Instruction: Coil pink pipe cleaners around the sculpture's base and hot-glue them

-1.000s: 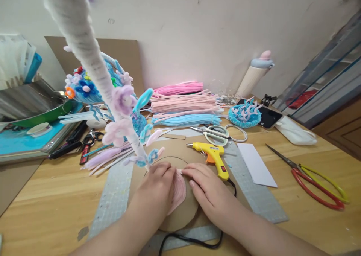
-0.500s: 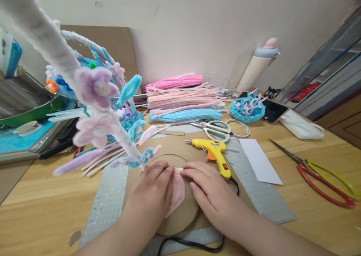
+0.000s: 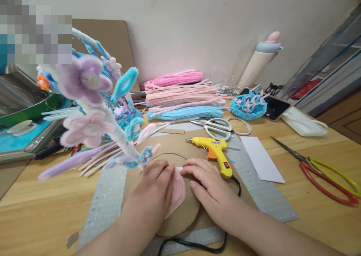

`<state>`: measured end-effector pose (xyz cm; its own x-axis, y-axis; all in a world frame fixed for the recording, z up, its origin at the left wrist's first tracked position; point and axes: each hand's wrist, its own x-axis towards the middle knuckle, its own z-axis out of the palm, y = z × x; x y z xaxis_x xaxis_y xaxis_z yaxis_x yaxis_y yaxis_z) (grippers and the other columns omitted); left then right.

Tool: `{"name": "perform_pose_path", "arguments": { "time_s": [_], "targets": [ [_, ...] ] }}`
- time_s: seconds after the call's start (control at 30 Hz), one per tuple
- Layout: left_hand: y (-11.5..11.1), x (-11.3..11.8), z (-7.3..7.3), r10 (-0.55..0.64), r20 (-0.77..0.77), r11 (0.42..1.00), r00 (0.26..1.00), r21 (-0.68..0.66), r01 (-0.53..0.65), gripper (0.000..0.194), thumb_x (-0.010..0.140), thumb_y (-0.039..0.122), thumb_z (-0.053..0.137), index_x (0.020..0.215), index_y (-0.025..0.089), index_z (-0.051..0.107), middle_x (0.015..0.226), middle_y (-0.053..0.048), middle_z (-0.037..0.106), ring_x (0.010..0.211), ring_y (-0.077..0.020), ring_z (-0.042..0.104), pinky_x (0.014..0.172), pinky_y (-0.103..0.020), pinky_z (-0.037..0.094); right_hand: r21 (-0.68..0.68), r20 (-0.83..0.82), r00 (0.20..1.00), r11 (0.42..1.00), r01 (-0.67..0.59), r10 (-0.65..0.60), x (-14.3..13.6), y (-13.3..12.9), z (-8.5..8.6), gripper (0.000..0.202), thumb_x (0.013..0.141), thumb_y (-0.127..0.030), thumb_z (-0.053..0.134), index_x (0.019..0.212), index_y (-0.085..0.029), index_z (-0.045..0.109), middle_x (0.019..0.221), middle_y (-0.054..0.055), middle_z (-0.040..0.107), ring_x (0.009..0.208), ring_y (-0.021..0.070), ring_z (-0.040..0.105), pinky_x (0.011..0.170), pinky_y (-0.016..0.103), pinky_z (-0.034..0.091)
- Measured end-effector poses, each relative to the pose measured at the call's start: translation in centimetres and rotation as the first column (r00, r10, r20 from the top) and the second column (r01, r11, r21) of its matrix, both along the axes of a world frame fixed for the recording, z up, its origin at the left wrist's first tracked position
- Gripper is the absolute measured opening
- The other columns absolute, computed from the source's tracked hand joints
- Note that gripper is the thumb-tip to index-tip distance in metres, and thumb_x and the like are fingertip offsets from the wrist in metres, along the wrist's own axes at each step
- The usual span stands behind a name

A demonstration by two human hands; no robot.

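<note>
Fuzzy pastel flowers [image 3: 88, 128] are borne by a curved, white-wrapped stem [image 3: 120, 135]. The pink, ridged, fuzzy piece [image 3: 178, 192] is laid on a round brown cardboard disc [image 3: 188, 214], part of which is left uncovered. Its left side is covered by the left hand's [image 3: 153, 188] curled fingers; its top is neared by the right hand's [image 3: 210, 184] bent fingers (any grip is hidden). A grey gridded mat [image 3: 108, 195] is spread on the wooden tabletop [image 3: 50, 218], backed by a pale wall [image 3: 183, 30].

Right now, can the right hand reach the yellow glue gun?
Probably yes: the glue gun lies just beyond the right hand with nothing visibly between, though that hand is at the pink piece.
</note>
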<state>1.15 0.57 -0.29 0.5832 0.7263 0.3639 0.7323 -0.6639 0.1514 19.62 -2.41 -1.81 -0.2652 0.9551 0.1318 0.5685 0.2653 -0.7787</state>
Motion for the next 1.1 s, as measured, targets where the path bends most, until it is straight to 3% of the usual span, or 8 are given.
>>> {"name": "perform_pose_path", "arguments": {
  "time_s": [0.13, 0.27, 1.1],
  "targets": [
    [0.0, 0.1, 0.2, 0.026, -0.019, 0.999, 0.999, -0.043, -0.027, 0.028, 0.089, 0.01, 0.042, 0.102, 0.013, 0.067, 0.102, -0.011, 0.064, 0.099, -0.0236, 0.06, 0.087, -0.042, 0.054, 0.036, 0.047, 0.999, 0.999, -0.012, 0.01, 0.1, -0.2, 0.2, 0.031, 0.09, -0.011, 0.04, 0.113, -0.026, 0.055, 0.122, 0.003, 0.055, 0.118, 0.021, 0.045, 0.1, 0.044, 0.033],
    [0.1, 0.3, 0.4, -0.008, -0.036, 1.0, 0.999, -0.005, 0.008, 0.028, 0.089, 0.009, 0.041, 0.097, 0.012, 0.067, 0.096, -0.01, 0.066, 0.094, -0.0237, 0.061, 0.086, -0.041, 0.054, 0.048, 0.081, 0.997, 0.999, -0.023, 0.019, 0.1, -0.4, 0.3, 0.03, 0.092, -0.013, 0.039, 0.115, -0.026, 0.054, 0.123, 0.003, 0.055, 0.119, 0.021, 0.044, 0.1, 0.044, 0.031],
    [-0.1, 0.2, 0.2, -0.005, -0.061, 1.0, 0.998, 0.013, 0.006, 0.029, 0.09, 0.009, 0.039, 0.098, 0.013, 0.067, 0.095, -0.01, 0.066, 0.094, -0.0239, 0.059, 0.086, -0.041, 0.052, 0.023, 0.074, 0.995, 0.998, 0.058, -0.06, -0.9, 0.2, 0.5, 0.023, 0.09, -0.01, 0.043, 0.1, -0.025, 0.057, 0.113, 0.004, 0.057, 0.11, 0.0214, 0.047, 0.094, 0.042, 0.033]
  ]
}}
